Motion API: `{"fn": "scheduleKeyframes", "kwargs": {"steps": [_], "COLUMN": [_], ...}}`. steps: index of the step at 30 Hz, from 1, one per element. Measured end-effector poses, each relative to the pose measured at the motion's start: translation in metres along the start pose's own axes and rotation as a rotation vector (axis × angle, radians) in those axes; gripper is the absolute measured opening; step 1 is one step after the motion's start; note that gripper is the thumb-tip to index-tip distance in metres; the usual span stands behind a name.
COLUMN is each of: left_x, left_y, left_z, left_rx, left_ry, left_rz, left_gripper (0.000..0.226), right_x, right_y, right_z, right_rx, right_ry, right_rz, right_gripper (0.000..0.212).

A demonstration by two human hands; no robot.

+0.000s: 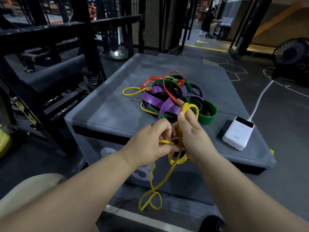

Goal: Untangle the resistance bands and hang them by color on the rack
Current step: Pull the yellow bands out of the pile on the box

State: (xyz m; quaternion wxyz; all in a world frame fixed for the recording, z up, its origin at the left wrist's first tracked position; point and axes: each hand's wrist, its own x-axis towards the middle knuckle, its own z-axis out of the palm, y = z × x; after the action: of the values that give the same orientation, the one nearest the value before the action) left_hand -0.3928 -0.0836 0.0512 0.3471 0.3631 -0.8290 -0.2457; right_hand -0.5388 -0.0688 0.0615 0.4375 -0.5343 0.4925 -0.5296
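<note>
Head view of a gym floor. A black frame (50, 30), probably the rack, fills the upper left; no pegs or hooks can be made out on it. A grey padded worktop (108, 104) sits in the centre, and a heap of bands (175, 96) in red, green, purple and yellow lies on it, just beyond the hands. One yellow band (167, 178) is lifted clear of the heap. Its long axis runs roughly top to bottom in the view, from a loop at the fingertips down past the worktop's front edge to a twisted loop that hangs free below. The right hand (194, 136), the nearer to the heap, has its fingers curled round the upper loop. The left hand (150, 143), the nearer to the frame, pinches a strand beside the right palm. The fingers hide the crossing between the palms, so it cannot be told whether the band is knotted there or threaded into the heap. A white power bank (237, 133) with its cable (260, 97) rests at the worktop's right.
</note>
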Motion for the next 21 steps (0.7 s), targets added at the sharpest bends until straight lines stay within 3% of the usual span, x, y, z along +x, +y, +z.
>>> {"fn": "scheduleKeyframes", "kwargs": {"steps": [6, 10, 15, 18, 21], "left_x": [-0.002, 0.001, 0.004, 0.004, 0.008], "left_y": [-0.001, -0.004, -0.019, -0.025, -0.015], "left_z": [0.001, 0.003, -0.003, -0.015, -0.029], "left_rx": [-0.12, -0.258, -0.091, -0.292, -0.508], "left_ry": [-0.067, -0.106, -0.291, -0.368, -0.29], "left_rz": [-0.057, -0.097, -0.23, -0.292, -0.26], "left_gripper": [0.037, 0.039, 0.017, 0.009, 0.005], "right_x": [-0.002, 0.0, 0.006, 0.008, 0.007], "right_y": [0.006, -0.002, -0.016, -0.024, -0.026], "right_z": [0.005, 0.0, -0.013, -0.028, -0.037], "right_rx": [-0.174, -0.126, 0.092, 0.169, 0.163], "right_ry": [-0.017, -0.018, 0.026, 0.021, -0.078], "right_rz": [0.02, 0.021, 0.097, 0.171, 0.246], "right_gripper": [0.032, 0.021, 0.029, 0.028, 0.026]}}
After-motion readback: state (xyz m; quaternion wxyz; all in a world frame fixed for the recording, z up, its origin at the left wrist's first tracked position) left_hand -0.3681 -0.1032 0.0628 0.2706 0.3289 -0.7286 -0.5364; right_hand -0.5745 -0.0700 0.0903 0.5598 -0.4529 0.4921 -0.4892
